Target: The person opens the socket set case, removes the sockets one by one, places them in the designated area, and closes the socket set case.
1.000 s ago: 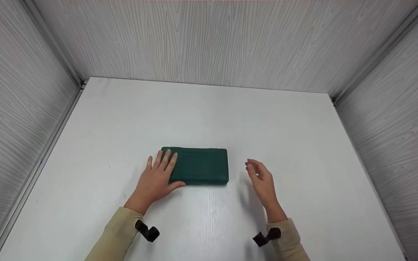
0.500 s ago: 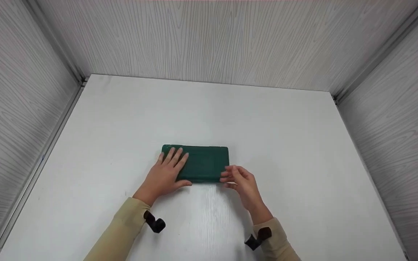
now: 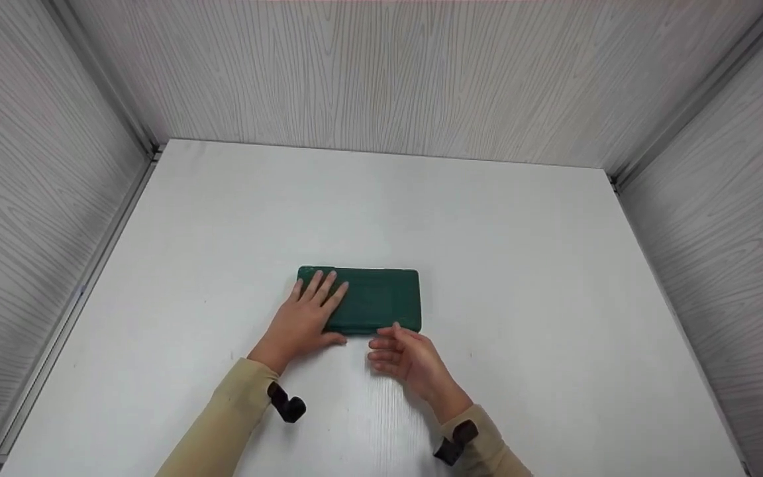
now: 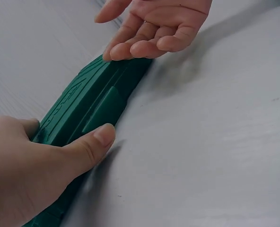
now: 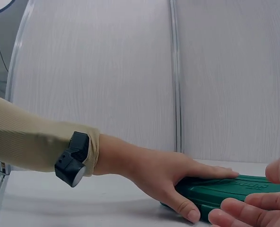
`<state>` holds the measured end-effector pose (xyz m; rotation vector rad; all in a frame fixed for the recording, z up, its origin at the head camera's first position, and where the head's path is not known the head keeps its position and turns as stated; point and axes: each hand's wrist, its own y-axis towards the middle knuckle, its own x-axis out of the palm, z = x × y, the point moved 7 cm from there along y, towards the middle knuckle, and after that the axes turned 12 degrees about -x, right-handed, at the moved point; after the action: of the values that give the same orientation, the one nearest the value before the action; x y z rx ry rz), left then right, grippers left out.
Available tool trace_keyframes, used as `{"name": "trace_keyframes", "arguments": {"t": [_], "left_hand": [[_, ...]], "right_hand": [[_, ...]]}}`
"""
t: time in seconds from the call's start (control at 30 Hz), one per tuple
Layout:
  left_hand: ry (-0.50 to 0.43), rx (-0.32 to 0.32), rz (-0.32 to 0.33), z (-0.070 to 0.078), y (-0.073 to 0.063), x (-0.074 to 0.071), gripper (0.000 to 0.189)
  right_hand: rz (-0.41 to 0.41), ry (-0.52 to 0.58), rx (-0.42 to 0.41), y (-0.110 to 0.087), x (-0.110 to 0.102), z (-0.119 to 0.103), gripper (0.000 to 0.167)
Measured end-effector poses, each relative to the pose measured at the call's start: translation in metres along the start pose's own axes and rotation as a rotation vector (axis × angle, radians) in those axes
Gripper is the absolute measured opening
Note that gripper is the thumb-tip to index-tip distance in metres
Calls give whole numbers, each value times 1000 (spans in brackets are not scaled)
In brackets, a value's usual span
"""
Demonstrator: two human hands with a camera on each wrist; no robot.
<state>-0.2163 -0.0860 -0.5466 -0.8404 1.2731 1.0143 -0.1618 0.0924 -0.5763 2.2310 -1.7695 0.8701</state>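
A flat dark-green plastic case lies closed on the white table. Its lid carries raised lettering, and a latch sits on its front side in the left wrist view. My left hand rests on the case's left part, fingers straight and spread over the lid, with the thumb along the front edge. At the front right edge is my right hand, palm turned up and to the left, fingers loosely bent with nothing in them. Its fingertips overlap the far end of the case in the left wrist view.
The white table is bounded by a back panel and side panels with a pale wood-grain pattern. Each sleeve has a small black camera mount at the wrist.
My right hand has come in from the right, passed over the case's right corner and dropped to its front edge. My left hand has shifted slightly rightward onto the lid.
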Motion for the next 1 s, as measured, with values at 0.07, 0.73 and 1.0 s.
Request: {"name": "trace_keyframes", "arguments": {"t": [0.07,0.73,1.0], "left_hand": [[7,4,-8,0,0,0,96],[65,124,-66,5,5,-19,76],[49,127,-94,4,7,-21,73]], "right_hand": [[-1,29,28,0,1,4,49],[118,54,125,7,6,23,52],[140,93,92,14,9,27,55]]}}
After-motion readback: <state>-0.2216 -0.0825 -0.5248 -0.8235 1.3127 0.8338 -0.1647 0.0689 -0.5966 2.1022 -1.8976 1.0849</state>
